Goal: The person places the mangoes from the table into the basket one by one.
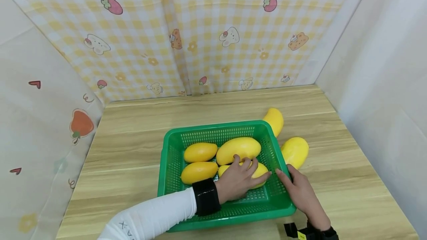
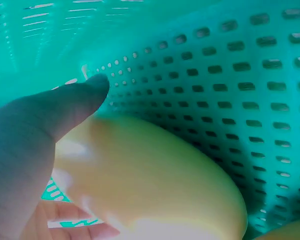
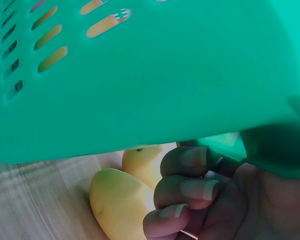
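A green plastic basket with perforated walls sits on the table and holds yellow mangoes. My left hand reaches into it and grips the near-right mango. In the left wrist view, the thumb lies along one side of that mango and fingers show at the other. Beside it lie three more: a large mango behind, and two smaller ones, a far-left mango and a near-left mango. My right hand holds the basket's right rim, its fingers curled beneath it in the right wrist view.
Outside the basket, to its right, two mangoes lie on the wooden table: a curved mango at the back corner and a rounder mango close to my right hand. A checked cloth hangs behind; white cloth flanks the sides.
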`<state>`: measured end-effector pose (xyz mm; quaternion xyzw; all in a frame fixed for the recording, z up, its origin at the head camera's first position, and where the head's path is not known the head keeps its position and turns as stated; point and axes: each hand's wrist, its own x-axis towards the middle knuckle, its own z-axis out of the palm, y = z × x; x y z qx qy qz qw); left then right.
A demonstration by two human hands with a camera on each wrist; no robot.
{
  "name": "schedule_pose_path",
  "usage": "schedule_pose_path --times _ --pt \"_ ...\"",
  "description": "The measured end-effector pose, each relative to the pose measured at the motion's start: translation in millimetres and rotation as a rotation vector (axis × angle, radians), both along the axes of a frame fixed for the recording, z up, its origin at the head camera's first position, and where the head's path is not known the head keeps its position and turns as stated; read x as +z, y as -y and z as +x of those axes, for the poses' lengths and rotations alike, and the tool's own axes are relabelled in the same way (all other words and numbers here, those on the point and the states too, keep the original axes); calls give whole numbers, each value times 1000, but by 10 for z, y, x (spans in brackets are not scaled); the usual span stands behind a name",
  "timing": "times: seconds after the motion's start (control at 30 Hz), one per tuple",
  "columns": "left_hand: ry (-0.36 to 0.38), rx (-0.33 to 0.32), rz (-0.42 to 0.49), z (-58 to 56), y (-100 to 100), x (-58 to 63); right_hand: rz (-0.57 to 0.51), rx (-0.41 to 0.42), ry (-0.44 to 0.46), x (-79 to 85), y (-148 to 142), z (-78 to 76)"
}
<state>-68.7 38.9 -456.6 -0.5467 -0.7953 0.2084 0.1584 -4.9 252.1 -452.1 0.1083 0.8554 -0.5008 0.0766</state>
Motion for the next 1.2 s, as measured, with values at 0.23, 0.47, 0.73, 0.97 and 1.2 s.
schedule_pose_path --times 0.23,0.47,0.73,0.97,1.2 --pt "96 -26 2 -31 43 180 6 4 1 1 -2 -9" --pt "184 37 38 -94 180 417 -21 6 22 3 -2 -28" --pt "182 104 95 -280 383 614 -15 -8 39 5 -11 -15" --pt "187 179 169 -403 634 742 -13 -1 29 16 7 -15" --pt "177 276 340 -500 1041 818 5 -1 34 24 4 0"
